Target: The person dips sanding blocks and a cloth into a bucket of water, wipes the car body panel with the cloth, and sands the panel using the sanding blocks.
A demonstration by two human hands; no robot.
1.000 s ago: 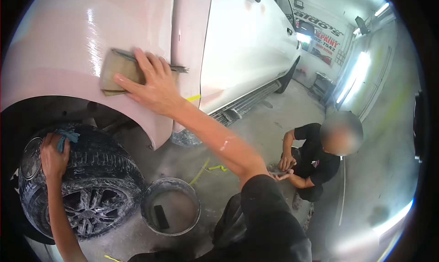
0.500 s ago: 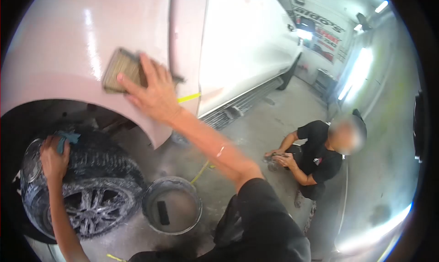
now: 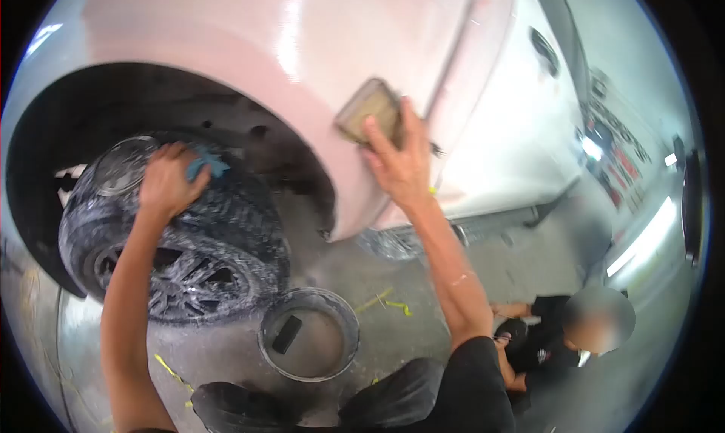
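Note:
My right hand [image 3: 400, 157] presses a tan sanding block [image 3: 371, 112] against the pinkish fender [image 3: 317, 78], just above the rear edge of the wheel arch; its fingers are wrapped over the block's right side. Down in the wheel arch, my left hand [image 3: 170, 182] rests on top of the dusty tire [image 3: 249, 214] and grips a crumpled blue cloth [image 3: 208, 163], which shows between thumb and fingers.
A round bucket [image 3: 351, 320] of cloudy liquid, with a dark block [image 3: 287, 335] in it, stands below the tire. Yellow tape strips [image 3: 170, 369] lie on the floor. A person in black [image 3: 544, 350] crouches at the lower right. The white door [image 3: 506, 123] is beyond the fender.
The view has swung left, so the car and both hands appear further right. The block stays under my right hand and the cloth in my left. The crouching person now appears lower in view.

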